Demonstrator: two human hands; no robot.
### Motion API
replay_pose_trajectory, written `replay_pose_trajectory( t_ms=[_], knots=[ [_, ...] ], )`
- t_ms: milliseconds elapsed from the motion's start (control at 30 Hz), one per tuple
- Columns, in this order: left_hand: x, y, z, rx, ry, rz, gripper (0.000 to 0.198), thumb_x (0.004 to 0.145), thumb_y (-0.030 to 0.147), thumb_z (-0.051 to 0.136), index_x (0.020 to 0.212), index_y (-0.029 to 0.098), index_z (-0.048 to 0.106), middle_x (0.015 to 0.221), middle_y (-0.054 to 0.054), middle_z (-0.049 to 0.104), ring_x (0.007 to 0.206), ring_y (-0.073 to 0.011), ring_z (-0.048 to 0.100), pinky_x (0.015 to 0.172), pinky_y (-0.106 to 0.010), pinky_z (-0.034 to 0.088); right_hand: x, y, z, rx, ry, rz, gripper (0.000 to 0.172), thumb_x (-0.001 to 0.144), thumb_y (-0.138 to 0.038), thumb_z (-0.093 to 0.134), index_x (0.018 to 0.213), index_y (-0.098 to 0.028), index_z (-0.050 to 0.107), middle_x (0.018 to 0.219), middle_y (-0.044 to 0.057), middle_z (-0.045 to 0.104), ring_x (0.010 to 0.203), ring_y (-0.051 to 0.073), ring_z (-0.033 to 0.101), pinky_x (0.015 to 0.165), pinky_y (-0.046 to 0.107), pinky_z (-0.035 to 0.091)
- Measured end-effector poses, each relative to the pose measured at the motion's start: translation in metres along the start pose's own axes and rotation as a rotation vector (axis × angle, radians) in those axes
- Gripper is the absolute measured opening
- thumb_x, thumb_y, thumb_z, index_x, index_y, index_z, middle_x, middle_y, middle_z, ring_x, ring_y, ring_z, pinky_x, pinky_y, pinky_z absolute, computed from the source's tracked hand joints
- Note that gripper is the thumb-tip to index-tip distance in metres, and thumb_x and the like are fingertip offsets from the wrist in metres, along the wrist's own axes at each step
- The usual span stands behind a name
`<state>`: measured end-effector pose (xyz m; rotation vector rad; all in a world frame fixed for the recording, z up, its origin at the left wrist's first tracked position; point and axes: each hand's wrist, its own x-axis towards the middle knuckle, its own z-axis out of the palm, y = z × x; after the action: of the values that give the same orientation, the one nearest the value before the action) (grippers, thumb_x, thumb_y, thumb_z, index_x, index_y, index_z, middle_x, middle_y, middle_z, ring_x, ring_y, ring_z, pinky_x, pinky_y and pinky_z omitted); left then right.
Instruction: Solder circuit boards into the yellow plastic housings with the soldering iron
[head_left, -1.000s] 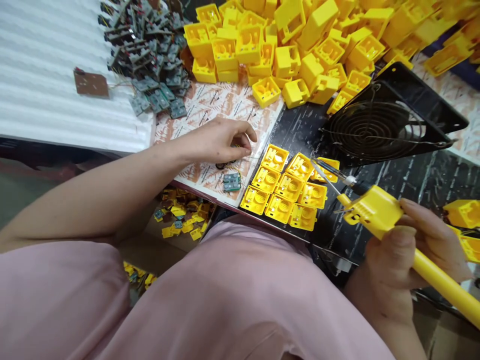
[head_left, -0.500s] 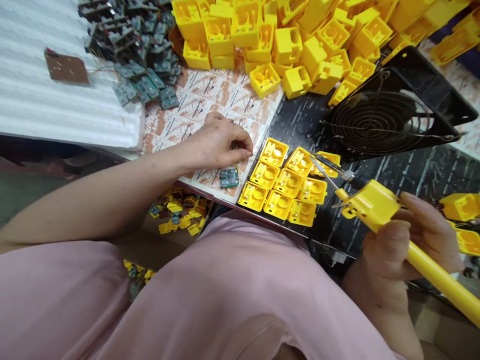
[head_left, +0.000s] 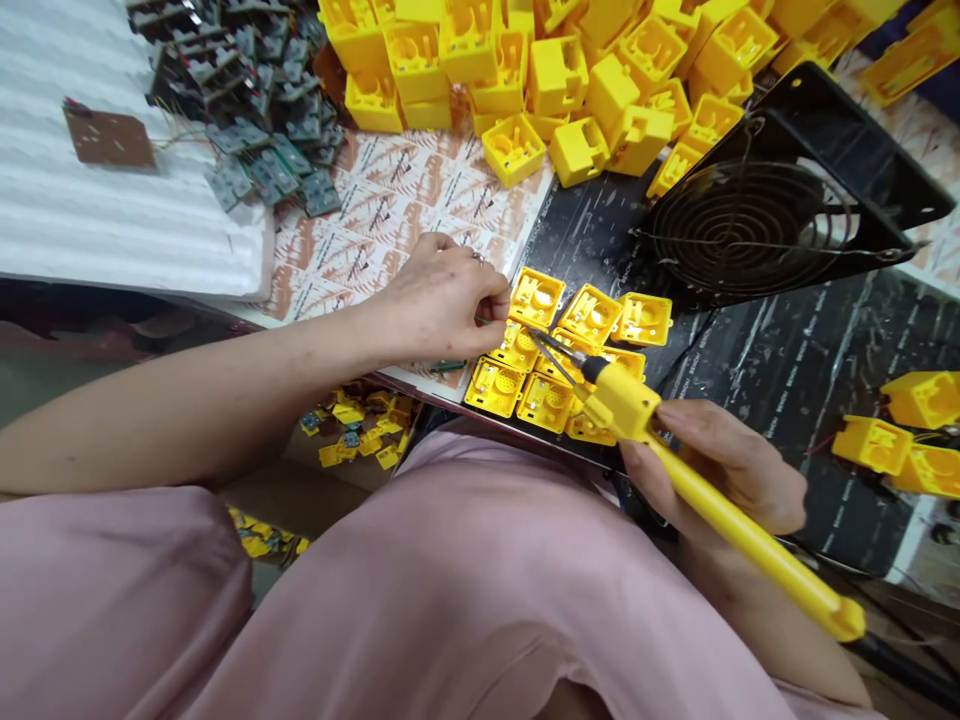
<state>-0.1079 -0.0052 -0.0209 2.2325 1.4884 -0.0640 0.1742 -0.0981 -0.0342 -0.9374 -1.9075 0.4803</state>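
My right hand [head_left: 720, 470] is wrapped round a yellow soldering iron [head_left: 750, 540] with a trigger body and a thin solder-feed tube beside its tip. Its tip is over the yellow plastic housings [head_left: 546, 402], which lie in rows, open side up, at the table edge. My left hand [head_left: 450, 300] is closed in a pinch at the left side of these housings, close to the iron's tip. What its fingertips hold is mostly hidden; a bit of green shows there. Below that hand, a small green circuit board [head_left: 448, 366] shows nearly edge-on.
A pile of yellow housings [head_left: 577, 150] spreads across the back. Circuit boards [head_left: 274, 170] are heaped on white foam [head_left: 90, 230] at left. A black fan [head_left: 750, 220] stands at right, near more housings [head_left: 874, 445]. Below the table edge, a box holds small yellow pieces [head_left: 367, 430].
My right hand has brought the soldering iron leftward, from beside the housings to over them. My left hand has shifted slightly right and down to the housings. The small board has tilted.
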Motion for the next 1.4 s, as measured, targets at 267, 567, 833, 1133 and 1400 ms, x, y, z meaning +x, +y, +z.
replay_pose_trajectory(
  t_ms=[267, 567, 833, 1133, 1400],
  knots=[
    [0.005, 0.001, -0.003, -0.002, -0.029, 0.007, 0.023, 0.079, 0.034, 0.055, 0.083, 0.023, 0.075, 0.078, 0.000, 0.073, 0.099, -0.0242, 0.070, 0.116, -0.047, 0.040, 0.019, 0.003, 0.009, -0.100, -0.117, -0.198, 0.029, 0.082, -0.018, 0.091, 0.095, -0.021, 0.066, 0.078, -0.001, 0.076, 0.066, 0.015, 0.074, 0.056, 0.021, 0.061],
    [0.006, 0.000, -0.002, -0.017, -0.034, 0.021, 0.019, 0.079, 0.031, 0.058, 0.083, 0.022, 0.074, 0.079, 0.000, 0.073, 0.098, -0.0241, 0.070, 0.114, -0.046, 0.043, 0.018, 0.000, 0.002, -0.131, -0.169, -0.148, 0.030, 0.081, -0.015, 0.090, 0.099, -0.023, 0.068, 0.083, 0.001, 0.076, 0.069, 0.017, 0.075, 0.055, 0.027, 0.062],
    [0.006, 0.003, -0.005, 0.011, -0.056, -0.009, 0.014, 0.079, 0.027, 0.060, 0.081, 0.021, 0.073, 0.080, -0.001, 0.073, 0.097, -0.0257, 0.073, 0.108, -0.044, 0.048, 0.018, 0.000, -0.009, -0.044, -0.035, -0.067, 0.025, 0.083, -0.008, 0.084, 0.098, -0.023, 0.071, 0.085, -0.001, 0.076, 0.069, 0.014, 0.072, 0.057, 0.027, 0.062],
    [0.003, 0.007, -0.011, 0.008, -0.074, -0.042, 0.018, 0.080, 0.027, 0.060, 0.086, 0.020, 0.076, 0.086, -0.002, 0.077, 0.097, -0.0255, 0.075, 0.102, -0.039, 0.053, -0.002, 0.003, -0.002, -0.135, 0.144, 0.055, 0.063, 0.085, -0.022, 0.089, 0.143, -0.036, 0.067, 0.110, 0.003, 0.080, 0.070, 0.019, 0.075, 0.053, 0.031, 0.062],
    [-0.006, -0.032, 0.002, -0.202, 0.017, 0.007, 0.033, 0.091, 0.041, 0.056, 0.107, 0.021, 0.078, 0.094, -0.002, 0.081, 0.095, -0.0202, 0.076, 0.103, -0.038, 0.052, -0.004, 0.000, 0.002, -0.054, 0.202, 0.100, 0.061, 0.083, -0.021, 0.090, 0.140, -0.033, 0.070, 0.113, 0.003, 0.081, 0.073, 0.018, 0.076, 0.062, 0.031, 0.065]
  ],
)
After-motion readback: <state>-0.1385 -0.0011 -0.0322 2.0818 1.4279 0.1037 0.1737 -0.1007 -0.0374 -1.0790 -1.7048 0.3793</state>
